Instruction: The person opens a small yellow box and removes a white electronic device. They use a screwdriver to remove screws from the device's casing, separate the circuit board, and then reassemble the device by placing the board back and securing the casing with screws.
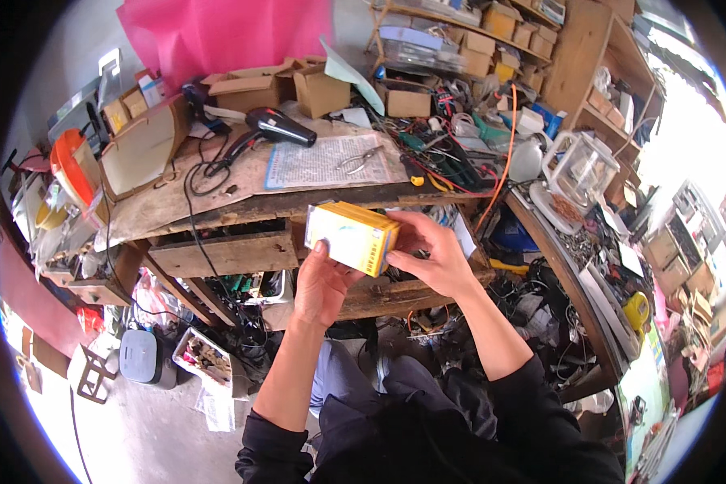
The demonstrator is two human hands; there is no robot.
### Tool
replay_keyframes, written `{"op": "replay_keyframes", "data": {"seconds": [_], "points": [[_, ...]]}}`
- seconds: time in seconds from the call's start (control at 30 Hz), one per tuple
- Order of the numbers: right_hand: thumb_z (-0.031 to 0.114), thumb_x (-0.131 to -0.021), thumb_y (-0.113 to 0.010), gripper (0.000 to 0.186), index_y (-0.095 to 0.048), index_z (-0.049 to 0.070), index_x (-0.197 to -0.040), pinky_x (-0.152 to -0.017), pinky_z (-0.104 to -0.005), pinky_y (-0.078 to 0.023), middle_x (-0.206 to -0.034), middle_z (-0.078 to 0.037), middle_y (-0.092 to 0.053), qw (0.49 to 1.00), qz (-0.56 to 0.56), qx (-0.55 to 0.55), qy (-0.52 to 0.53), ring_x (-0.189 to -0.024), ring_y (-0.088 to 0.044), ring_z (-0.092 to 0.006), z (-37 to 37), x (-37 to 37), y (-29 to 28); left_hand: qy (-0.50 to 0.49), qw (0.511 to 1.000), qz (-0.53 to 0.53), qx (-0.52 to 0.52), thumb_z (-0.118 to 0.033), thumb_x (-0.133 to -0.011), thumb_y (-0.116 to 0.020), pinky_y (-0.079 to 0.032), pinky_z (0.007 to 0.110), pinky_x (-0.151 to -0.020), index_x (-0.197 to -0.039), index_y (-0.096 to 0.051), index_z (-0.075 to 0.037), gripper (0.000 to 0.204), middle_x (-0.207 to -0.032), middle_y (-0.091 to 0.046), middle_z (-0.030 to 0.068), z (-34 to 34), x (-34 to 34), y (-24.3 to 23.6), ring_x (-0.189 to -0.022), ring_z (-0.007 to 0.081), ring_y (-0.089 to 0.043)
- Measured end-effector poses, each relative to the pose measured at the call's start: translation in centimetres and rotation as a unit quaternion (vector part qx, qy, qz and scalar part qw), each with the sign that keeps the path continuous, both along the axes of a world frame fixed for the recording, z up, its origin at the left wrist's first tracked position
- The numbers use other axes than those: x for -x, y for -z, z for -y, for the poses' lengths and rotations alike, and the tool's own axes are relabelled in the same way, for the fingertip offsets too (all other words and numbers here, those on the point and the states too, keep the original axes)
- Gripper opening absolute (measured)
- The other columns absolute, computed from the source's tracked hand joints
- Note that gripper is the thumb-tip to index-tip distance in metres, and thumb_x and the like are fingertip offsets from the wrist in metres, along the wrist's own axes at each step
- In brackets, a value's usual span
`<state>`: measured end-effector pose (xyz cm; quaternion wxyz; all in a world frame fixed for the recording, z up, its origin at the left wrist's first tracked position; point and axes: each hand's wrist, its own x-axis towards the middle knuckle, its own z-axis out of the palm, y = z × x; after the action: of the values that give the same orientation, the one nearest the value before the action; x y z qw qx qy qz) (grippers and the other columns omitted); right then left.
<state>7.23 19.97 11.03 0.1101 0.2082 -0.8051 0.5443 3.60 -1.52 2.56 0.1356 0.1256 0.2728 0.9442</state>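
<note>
Between my two hands I hold a small yellow box, raised in front of the workbench's edge. Its broad face catches a bright glare that washes out part of the surface. My left hand supports it from the left and below, thumb against the face. My right hand grips the box's right end, with some fingers hidden behind it. Beyond the box, a black hair dryer lies on the bench. Near it, pliers rest on a printed sheet.
A pulled-out wooden drawer sits under the bench at left. Tangled tools and cables, with an orange cable, crowd the right side. Cardboard boxes stand at the back. A dark grey bin and a carton of scraps are on the floor.
</note>
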Motion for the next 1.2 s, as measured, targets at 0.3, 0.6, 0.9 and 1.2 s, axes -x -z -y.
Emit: {"op": "replay_keyframes", "data": {"seconds": [0.3, 0.6, 0.9, 1.2], "points": [[0.007, -0.087, -0.082, 0.067, -0.054, 0.001, -0.148, -0.085, -0.0349, -0.062, -0.116, -0.012, -0.073, 0.998, -0.019, -0.039, 0.044, -0.102, -0.072, -0.018, 2.0, -2.3, -2.0, -0.002, 0.999, -0.045, -0.01, -0.044, -0.1, -0.072, -0.053, 0.041, -0.111, -0.151, -0.05, -0.012, 0.064, -0.146, -0.063, 0.0055, 0.6, -0.3, 1.7, -0.133, 0.0227, -0.062], [0.002, -0.078, -0.069, 0.083, -0.039, 0.002, -0.155, -0.092, -0.0434, -0.058, -0.128, -0.026, -0.067, 0.969, -0.14, -0.186, 0.086, -0.112, -0.069, -0.0435, 3.9, -3.0, -1.8, -0.031, 0.996, -0.084, -0.01, -0.041, -0.095, -0.079, -0.056, 0.044, -0.105, -0.147, -0.053, -0.012, 0.064, -0.141, -0.065, 0.0064, 1.6, -0.8, 1.5, -0.13, 0.0249, -0.064], [-0.004, -0.078, -0.062, 0.073, -0.045, 0.002, -0.149, -0.094, -0.049, -0.06, -0.132, -0.028, -0.066, 0.956, -0.199, -0.206, 0.064, -0.111, -0.069, -0.0462, 2.3, -2.1, -1.2, -0.116, 0.99, -0.076, -0.039, -0.006, -0.081, -0.087, -0.059, 0.045, -0.103, -0.155, -0.043, -0.017, 0.087, -0.14, -0.062, 0.0081, 1.7, -1.6, 2.2, -0.124, 0.0279, -0.066], [0.017, -0.09, -0.08, 0.048, -0.063, 0.007, -0.134, -0.093, -0.0418, -0.06, -0.128, -0.015, -0.069, 0.974, -0.183, -0.131, 0.024, -0.116, -0.071, -0.0274, 3.3, -2.4, -2.4, -0.093, 0.993, -0.05, -0.058, -0.031, -0.091, -0.086, -0.055, 0.042, -0.11, -0.141, -0.059, -0.006, 0.062, -0.137, -0.069, 0.0062, 2.4, -1.3, 3.0, -0.127, 0.0235, -0.067]]}}
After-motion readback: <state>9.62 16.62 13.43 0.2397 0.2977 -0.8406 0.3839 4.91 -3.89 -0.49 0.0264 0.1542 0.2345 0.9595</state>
